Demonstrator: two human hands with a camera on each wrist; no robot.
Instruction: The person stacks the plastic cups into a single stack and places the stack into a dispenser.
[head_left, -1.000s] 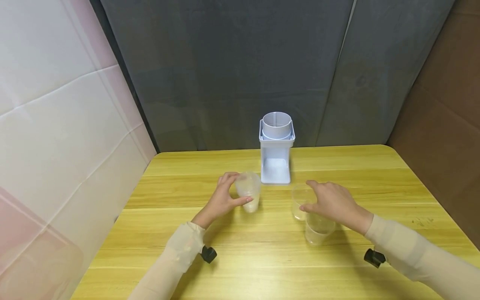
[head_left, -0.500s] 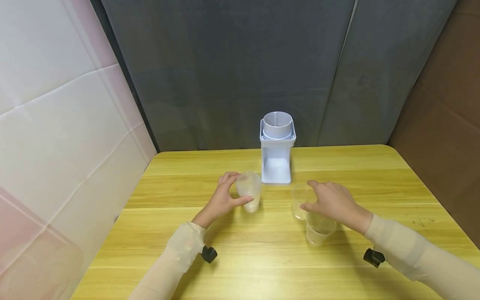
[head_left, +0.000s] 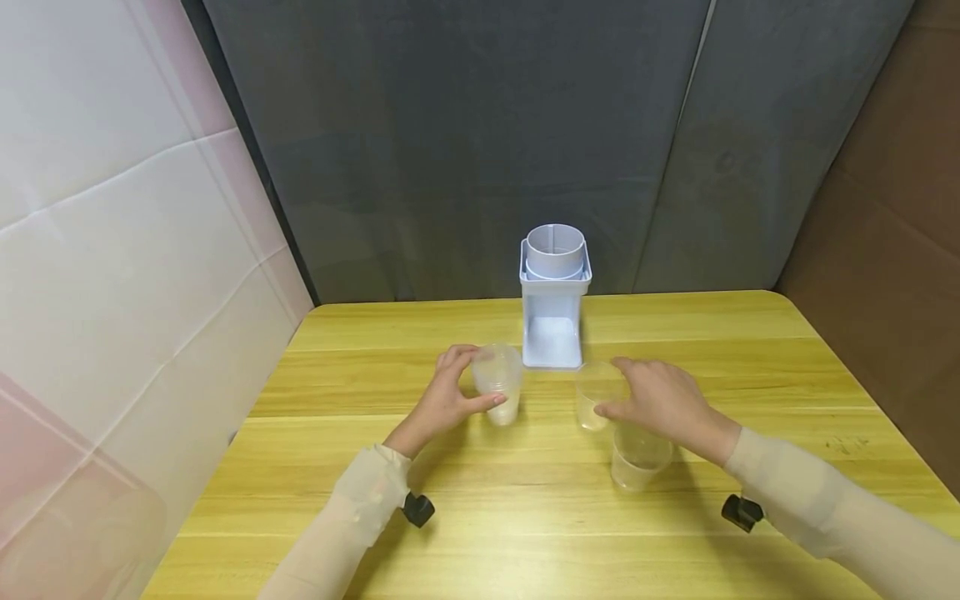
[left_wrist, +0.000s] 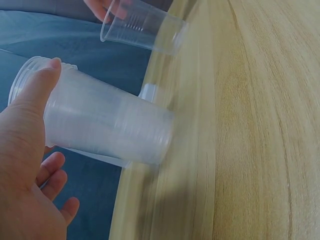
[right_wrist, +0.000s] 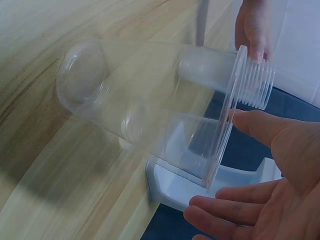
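My left hand [head_left: 442,400] grips a nested stack of clear plastic cups [head_left: 498,379], thumb on the near side and fingers behind. In the left wrist view, the thumb presses by the layered rims of the cup stack [left_wrist: 107,117]. My right hand [head_left: 663,404] holds a single clear plastic cup [head_left: 592,396] near its rim between thumb and fingers. Whether its base touches the table, I cannot tell. Another clear cup [head_left: 637,462] stands upright just below the right hand, large in the right wrist view, where this standing cup [right_wrist: 145,85] overlaps the held one.
A pale blue-white cup dispenser [head_left: 552,321] with a round tube on top stands at the table's back edge, between and beyond the hands. Under everything lies a wooden table [head_left: 480,533]. Dark cloth [head_left: 465,150] hangs behind it, with panels at both sides.
My right hand has shifted slightly left and away from me, carrying its cup off from the standing one. The left hand and its stack have stayed put.
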